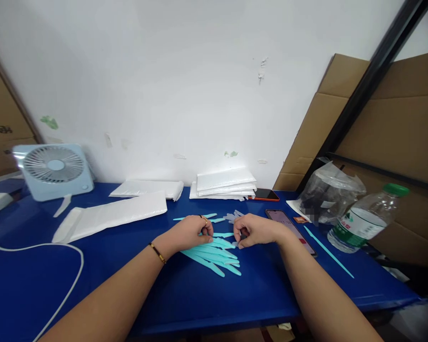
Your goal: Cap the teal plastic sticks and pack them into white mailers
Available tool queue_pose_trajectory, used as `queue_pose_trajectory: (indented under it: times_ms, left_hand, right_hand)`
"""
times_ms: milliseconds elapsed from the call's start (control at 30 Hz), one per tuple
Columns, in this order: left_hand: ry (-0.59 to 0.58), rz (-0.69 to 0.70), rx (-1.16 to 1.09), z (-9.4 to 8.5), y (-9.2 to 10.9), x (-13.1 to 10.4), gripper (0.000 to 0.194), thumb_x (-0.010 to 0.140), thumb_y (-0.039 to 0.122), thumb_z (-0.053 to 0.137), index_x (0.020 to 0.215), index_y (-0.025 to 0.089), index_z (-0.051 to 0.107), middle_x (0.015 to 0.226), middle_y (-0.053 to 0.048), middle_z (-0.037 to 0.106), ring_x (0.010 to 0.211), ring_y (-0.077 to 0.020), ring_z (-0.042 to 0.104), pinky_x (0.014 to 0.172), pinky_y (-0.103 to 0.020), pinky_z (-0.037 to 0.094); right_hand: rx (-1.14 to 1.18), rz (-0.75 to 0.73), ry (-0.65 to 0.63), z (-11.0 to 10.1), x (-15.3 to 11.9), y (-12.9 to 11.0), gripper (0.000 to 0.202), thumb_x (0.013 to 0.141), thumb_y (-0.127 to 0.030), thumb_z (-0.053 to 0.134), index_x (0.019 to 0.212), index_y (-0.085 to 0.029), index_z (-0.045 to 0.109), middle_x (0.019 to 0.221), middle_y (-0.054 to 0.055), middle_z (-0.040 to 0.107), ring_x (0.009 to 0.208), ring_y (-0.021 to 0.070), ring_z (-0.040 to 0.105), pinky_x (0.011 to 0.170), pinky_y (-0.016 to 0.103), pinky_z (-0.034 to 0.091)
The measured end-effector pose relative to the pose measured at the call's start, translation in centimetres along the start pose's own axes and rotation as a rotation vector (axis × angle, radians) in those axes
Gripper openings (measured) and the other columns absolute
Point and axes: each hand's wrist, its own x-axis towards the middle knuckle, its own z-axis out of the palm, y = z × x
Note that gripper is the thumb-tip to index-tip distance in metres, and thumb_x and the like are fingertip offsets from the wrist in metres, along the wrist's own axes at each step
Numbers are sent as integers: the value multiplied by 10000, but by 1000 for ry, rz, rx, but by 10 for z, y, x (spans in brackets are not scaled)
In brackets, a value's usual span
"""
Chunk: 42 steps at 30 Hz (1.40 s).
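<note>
Several teal eyebrow razors lie fanned out on the blue table, blades to the right. Over their handles is my left hand, its fingers closed on a teal razor whose tip points toward the other hand. My right hand is closed in a pinch just to the right, with a small clear plastic cap at its fingertips. Behind the hands sits a little pile of clear plastic caps, partly hidden by my right hand. Farther back, more teal razors lie beyond my left hand.
White padded mailers are stacked at the wall, with others to the left. A small fan and white cable occupy the left. To the right are a phone, a lone razor, a bottle and a plastic bag.
</note>
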Motion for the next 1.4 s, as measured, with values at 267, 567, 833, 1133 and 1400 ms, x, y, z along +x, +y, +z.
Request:
queue_pose_trajectory:
  times_ms: [267,567,833,1133,1400]
  left_hand:
    - [119,-69,-72,-2,3,0,239,842,386,416,826,191,554,780,-18,599,680,-145,522,599,-245,375]
    - [245,-47,-201,-6,4,1,338,899,377,311,1132,246,519,702,20,533,613,-110,476,552,-212,361]
    - [264,-72,-154,-6,2,1,353,888,393,332,1127,242,545,713,8,570,629,-127,508,573,-224,382]
    - [327,-121,-84,-10,0,0,349,878,398,358,1113,251,569,761,-9,617,709,-158,559,622,-239,400]
    - [332,-125,-106,-10,2,1,367,874,396,357,1117,227,573,782,-13,623,707,-153,549,616,-234,396]
  right_hand:
    - [263,22,311,2,4,-3,249,786,-265,554,1023,-187,557,617,-38,518,514,88,524,468,189,395]
    - [360,-41,471,9,15,-3,244,832,-310,513,1013,-170,599,812,33,598,594,108,580,564,243,471]
    - [369,15,484,11,18,2,282,811,-299,533,1064,-181,571,804,25,592,572,103,580,530,223,454]
    - [506,16,561,0,11,4,333,796,-363,567,1068,-175,528,722,-11,501,602,94,525,576,225,441]
    - [727,-77,553,2,13,1,208,784,-337,598,891,-191,498,707,-30,481,561,73,480,559,222,416]
